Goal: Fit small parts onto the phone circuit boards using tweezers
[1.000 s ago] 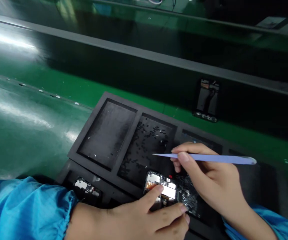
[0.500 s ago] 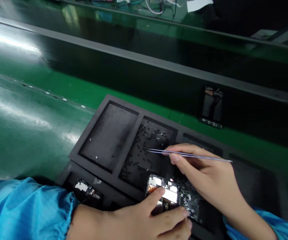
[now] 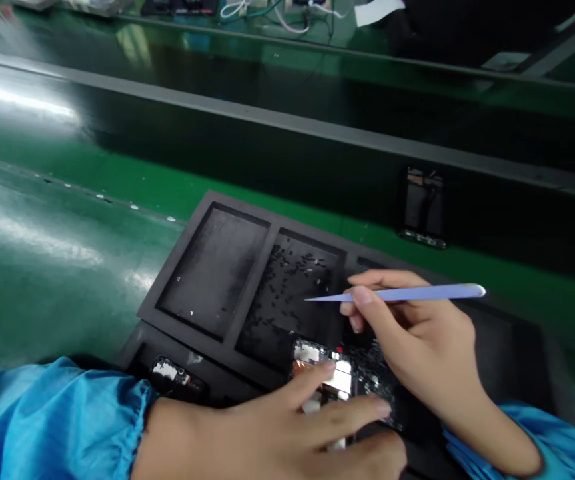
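Note:
My left hand [image 3: 312, 427] lies across an opened phone [image 3: 340, 379], its fingers spread and stretched out over the exposed inner parts. Part of the phone is hidden beneath that hand. Pinched in my right hand [image 3: 407, 327] is a pair of tweezers [image 3: 417, 293], seen from the side, pointing left. Their tips hover over or touch a compartment of the black tray [image 3: 262, 280] strewn with small dark pieces [image 3: 280, 280]; which of the two I cannot tell. Nothing shows between the tips. A heap of small shiny parts [image 3: 374, 373] sits to the right of the phone.
At lower left, another opened phone [image 3: 174, 373] rests in a lower tray. A third phone [image 3: 423, 208] lies beyond the tray on the dark band. A long grey rail [image 3: 247, 112] crosses behind. Cables [image 3: 287, 23] and white paper [image 3: 378, 11] are at the back.
The tweezers have turned from edge-on to side-on, and their tips have shifted slightly right. My left fingers have slid right and spread over the phone. The view has shifted slightly.

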Tool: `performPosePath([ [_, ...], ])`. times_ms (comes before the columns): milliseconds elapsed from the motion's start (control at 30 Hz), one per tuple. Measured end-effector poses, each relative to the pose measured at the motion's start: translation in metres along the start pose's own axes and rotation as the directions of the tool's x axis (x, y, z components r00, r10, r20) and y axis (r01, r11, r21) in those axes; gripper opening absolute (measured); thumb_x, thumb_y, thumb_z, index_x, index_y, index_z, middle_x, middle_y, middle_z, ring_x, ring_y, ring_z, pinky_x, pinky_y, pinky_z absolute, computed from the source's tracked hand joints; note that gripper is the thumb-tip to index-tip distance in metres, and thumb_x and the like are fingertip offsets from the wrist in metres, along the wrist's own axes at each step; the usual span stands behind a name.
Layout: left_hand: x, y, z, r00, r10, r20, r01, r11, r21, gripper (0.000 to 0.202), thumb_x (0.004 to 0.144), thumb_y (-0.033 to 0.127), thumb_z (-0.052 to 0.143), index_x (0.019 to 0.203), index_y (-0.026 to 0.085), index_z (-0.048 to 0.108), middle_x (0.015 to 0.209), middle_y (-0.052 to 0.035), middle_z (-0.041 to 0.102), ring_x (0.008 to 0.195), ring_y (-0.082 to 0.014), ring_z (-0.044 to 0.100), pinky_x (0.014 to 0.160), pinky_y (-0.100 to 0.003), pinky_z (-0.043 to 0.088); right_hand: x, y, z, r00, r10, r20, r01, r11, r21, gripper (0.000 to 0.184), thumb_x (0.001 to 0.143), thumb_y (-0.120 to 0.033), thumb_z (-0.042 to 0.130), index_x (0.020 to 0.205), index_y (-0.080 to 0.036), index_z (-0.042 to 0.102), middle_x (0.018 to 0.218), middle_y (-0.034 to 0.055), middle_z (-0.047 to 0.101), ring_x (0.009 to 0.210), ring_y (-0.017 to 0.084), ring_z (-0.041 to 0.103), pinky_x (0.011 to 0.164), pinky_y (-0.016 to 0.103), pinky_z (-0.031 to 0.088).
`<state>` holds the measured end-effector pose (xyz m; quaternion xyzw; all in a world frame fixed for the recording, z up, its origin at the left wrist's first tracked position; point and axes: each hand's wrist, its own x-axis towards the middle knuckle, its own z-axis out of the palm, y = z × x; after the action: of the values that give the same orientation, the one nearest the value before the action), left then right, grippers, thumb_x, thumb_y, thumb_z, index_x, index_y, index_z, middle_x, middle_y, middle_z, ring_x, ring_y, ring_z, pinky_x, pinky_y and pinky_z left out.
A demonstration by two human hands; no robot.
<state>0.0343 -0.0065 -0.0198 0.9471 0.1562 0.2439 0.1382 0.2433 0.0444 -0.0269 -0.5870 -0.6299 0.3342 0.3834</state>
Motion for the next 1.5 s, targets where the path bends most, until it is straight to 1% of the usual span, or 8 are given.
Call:
performPosePath([
  [67, 0.006, -0.011, -0.012, 0.951, -0.288, -0.110, 0.263, 0.945, -0.195, 0.025, 0.105, 0.020, 0.046, 0.104, 0.018, 0.071, 0.114, -0.0073, 0.072, 0.111, -0.0194, 0.067, 0.096, -0.031, 0.059, -0.010, -0.003, -0.001, 0.993, -0.072, -0.098, 0.073, 0.997, -0.002, 0.008, 0.094, -0.026, 0.064, 0.102, -0.023, 0.062, 0.065, -0.0029, 0.066, 0.046, 0.014, 0.061, 0.041, 0.023, 0.050],
  [133, 0.013, -0.027, -0.020, 0.821, -0.567, -0.069, 0.522, 0.793, -0.314, 0.021, 0.100, 0.016, 0.047, 0.098, 0.015, 0.067, 0.094, -0.0071, 0.072, 0.080, -0.0145, 0.070, 0.072, -0.025, 0.060, -0.020, -0.005, 0.000, 0.969, -0.190, -0.157, 0.176, 0.979, -0.098, 0.007, 0.091, -0.020, 0.062, 0.095, -0.024, 0.058, 0.068, -0.0028, 0.064, 0.046, 0.013, 0.061, 0.040, 0.023, 0.046],
  [233, 0.022, -0.050, -0.025, 0.575, -0.725, 0.380, 0.810, 0.436, -0.393, 0.016, 0.095, 0.015, 0.050, 0.096, 0.016, 0.066, 0.065, 0.0022, 0.065, 0.043, -0.0093, 0.056, 0.040, -0.018, 0.043, -0.029, -0.008, 0.004, 0.943, -0.277, -0.187, 0.233, 0.946, -0.224, 0.015, 0.089, -0.018, 0.062, 0.084, -0.025, 0.050, 0.070, -0.0028, 0.061, 0.047, 0.012, 0.060, 0.040, 0.023, 0.044],
  [300, 0.026, -0.060, -0.027, 0.389, -0.651, 0.652, 0.910, 0.161, -0.383, 0.018, 0.095, 0.021, 0.050, 0.100, 0.018, 0.067, 0.054, 0.0064, 0.061, 0.032, -0.0081, 0.045, 0.032, -0.017, 0.034, -0.030, -0.009, 0.007, 0.936, -0.291, -0.197, 0.236, 0.935, -0.264, 0.018, 0.088, -0.019, 0.061, 0.082, -0.026, 0.045, 0.067, -0.0047, 0.057, 0.044, 0.011, 0.058, 0.040, 0.022, 0.043],
  [333, 0.028, -0.063, -0.028, 0.349, -0.606, 0.715, 0.922, 0.086, -0.378, 0.021, 0.095, 0.022, 0.048, 0.104, 0.018, 0.066, 0.054, 0.0064, 0.062, 0.031, -0.0083, 0.044, 0.031, -0.017, 0.034, -0.029, -0.010, 0.009, 0.935, -0.298, -0.193, 0.236, 0.929, -0.286, 0.019, 0.088, -0.020, 0.061, 0.081, -0.026, 0.044, 0.066, -0.0054, 0.056, 0.042, 0.010, 0.057, 0.039, 0.022, 0.042],
  [633, 0.027, -0.066, -0.020, 0.395, -0.466, 0.792, 0.861, -0.114, -0.496, 0.018, 0.089, 0.016, 0.050, 0.098, 0.011, 0.065, 0.066, -0.0020, 0.066, 0.061, -0.0197, 0.074, 0.038, -0.020, 0.053, -0.026, -0.009, 0.011, 0.942, -0.292, -0.167, 0.224, 0.914, -0.337, 0.018, 0.091, -0.027, 0.055, 0.078, -0.027, 0.042, 0.061, -0.0044, 0.057, 0.041, 0.013, 0.058, 0.039, 0.025, 0.039],
  [1233, 0.034, -0.063, -0.021, 0.386, -0.493, 0.780, 0.865, -0.102, -0.492, 0.018, 0.085, 0.013, 0.053, 0.092, 0.009, 0.069, 0.069, -0.0013, 0.066, 0.060, -0.0132, 0.071, 0.046, -0.017, 0.058, -0.028, -0.007, 0.014, 0.910, -0.379, -0.165, 0.324, 0.902, -0.285, 0.012, 0.087, -0.019, 0.053, 0.082, -0.026, 0.045, 0.055, -0.0064, 0.054, 0.038, 0.011, 0.049, 0.039, 0.026, 0.029],
  [1500, 0.033, -0.064, -0.017, 0.374, -0.511, 0.774, 0.877, -0.078, -0.475, 0.014, 0.084, 0.014, 0.052, 0.088, 0.012, 0.065, 0.062, -0.0004, 0.065, 0.057, -0.0143, 0.070, 0.048, -0.019, 0.059, -0.029, -0.011, 0.012, 0.943, -0.314, -0.112, 0.281, 0.929, -0.243, 0.016, 0.084, -0.014, 0.052, 0.080, -0.026, 0.043, 0.050, -0.0087, 0.051, 0.034, 0.010, 0.044, 0.039, 0.026, 0.027],
])
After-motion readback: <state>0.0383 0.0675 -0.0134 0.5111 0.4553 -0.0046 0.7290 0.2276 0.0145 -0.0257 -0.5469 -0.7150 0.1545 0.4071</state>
